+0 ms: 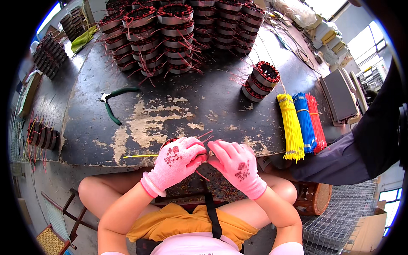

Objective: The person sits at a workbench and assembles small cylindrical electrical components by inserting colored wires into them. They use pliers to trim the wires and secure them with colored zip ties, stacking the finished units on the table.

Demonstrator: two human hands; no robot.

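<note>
At the near edge of a worn black counter [170, 100], one pink-gloved left hand [179, 160] curls its fingers around one mostly hidden, wire-wound stator [169, 142]; beside it, one pink-gloved right hand [237, 165] bunches its fingers, their grip impossible to tell. Nearby lie one pair of green-handled cutters [111, 110] and three strand bundles: yellow [290, 126], blue [304, 121], red [315, 121].

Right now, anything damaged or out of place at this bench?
Yes. The dark tabletop is worn to pale, ragged patches, mostly beyond the left hand, so its surface looks damaged. Small coloured scraps litter the area below its near edge, between the knees, and look untidy. Nothing looks spilled.
</note>
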